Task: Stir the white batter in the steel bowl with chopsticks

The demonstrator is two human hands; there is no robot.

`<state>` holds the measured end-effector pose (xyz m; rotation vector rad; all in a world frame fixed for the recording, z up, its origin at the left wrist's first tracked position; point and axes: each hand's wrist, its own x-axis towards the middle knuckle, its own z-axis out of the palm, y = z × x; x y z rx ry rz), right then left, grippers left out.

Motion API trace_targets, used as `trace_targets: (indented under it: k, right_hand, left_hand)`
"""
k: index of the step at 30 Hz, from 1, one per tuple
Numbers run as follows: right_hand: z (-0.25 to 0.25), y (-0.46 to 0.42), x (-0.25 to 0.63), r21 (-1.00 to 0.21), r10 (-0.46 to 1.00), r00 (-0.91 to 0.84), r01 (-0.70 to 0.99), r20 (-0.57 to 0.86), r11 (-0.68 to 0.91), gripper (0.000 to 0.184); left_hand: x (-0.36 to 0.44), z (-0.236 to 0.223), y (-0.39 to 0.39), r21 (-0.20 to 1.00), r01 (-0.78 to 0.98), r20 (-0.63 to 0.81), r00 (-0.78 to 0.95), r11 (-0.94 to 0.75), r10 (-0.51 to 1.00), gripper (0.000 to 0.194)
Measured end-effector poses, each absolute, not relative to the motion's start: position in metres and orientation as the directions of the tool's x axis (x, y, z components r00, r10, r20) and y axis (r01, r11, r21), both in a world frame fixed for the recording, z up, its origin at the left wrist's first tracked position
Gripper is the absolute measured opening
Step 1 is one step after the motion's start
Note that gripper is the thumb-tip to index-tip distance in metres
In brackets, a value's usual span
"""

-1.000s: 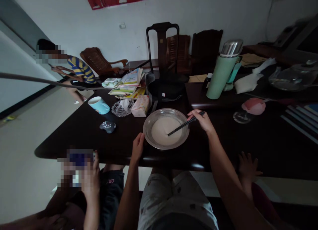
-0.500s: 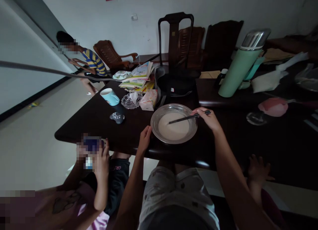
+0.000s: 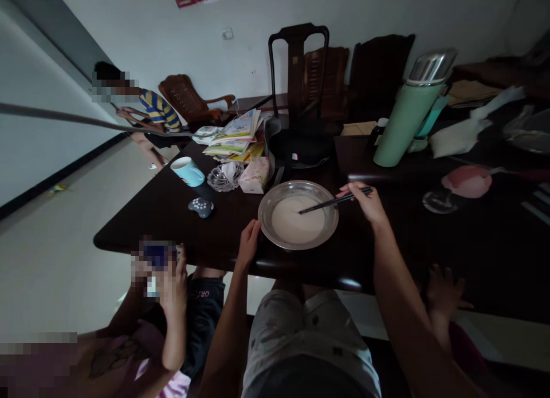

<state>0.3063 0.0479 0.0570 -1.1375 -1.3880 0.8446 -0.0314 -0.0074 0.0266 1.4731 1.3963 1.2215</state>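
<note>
A steel bowl of pale batter sits near the front edge of the dark table. My right hand is closed on dark chopsticks whose tips dip into the batter. My left hand rests on the table against the bowl's left rim, fingers curled together, holding nothing I can see.
Behind the bowl lie a tissue pack, a glass dish, a blue mug, books, a black pan and a green thermos. A person's hands hold a phone at my left; a small hand grips the edge at right.
The chopsticks have swung round in the batter, tips moving from the lower left toward the middle. The view has shifted slightly left. My left hand stays by the rim.
</note>
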Motion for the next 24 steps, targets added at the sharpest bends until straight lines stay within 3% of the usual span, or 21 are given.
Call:
trace_targets:
  k: [6,11,17,22,24]
  right_hand:
    - [0.0568,0.0478,0.2997,-0.952,0.961,-0.067,0.133,0.268,0.275,0.038]
    - [0.0561,0.0484,0.3041,-0.943,0.946,0.095,0.16,0.31,0.293,0.039]
    - [0.0565,0.0475,0.2997,-0.957,0.963,-0.062,0.111,0.261,0.267,0.037]
    - [0.0572,0.0474,0.3041,-0.948,0.953,0.076,0.148,0.294,0.281,0.039]
    - [0.0568,0.0474,0.3039,-0.951,0.956,0.055,0.137,0.288,0.278,0.04]
  left_hand:
    - [-0.0329,0.0256,-0.0066,0.955,0.26,0.16,-0.04,-0.144,0.986,0.047]
    - [-0.0334,0.0246,-0.0061,0.953,0.265,0.17,-0.055,-0.149,0.984,0.045]
    - [-0.0329,0.0244,-0.0065,0.954,0.273,0.143,-0.052,-0.124,0.988,0.046]
    - [-0.0339,0.0258,-0.007,0.945,0.299,0.154,-0.042,-0.134,0.987,0.045]
    - [-0.0342,0.0265,-0.0073,0.946,0.295,0.154,-0.035,-0.137,0.987,0.045]
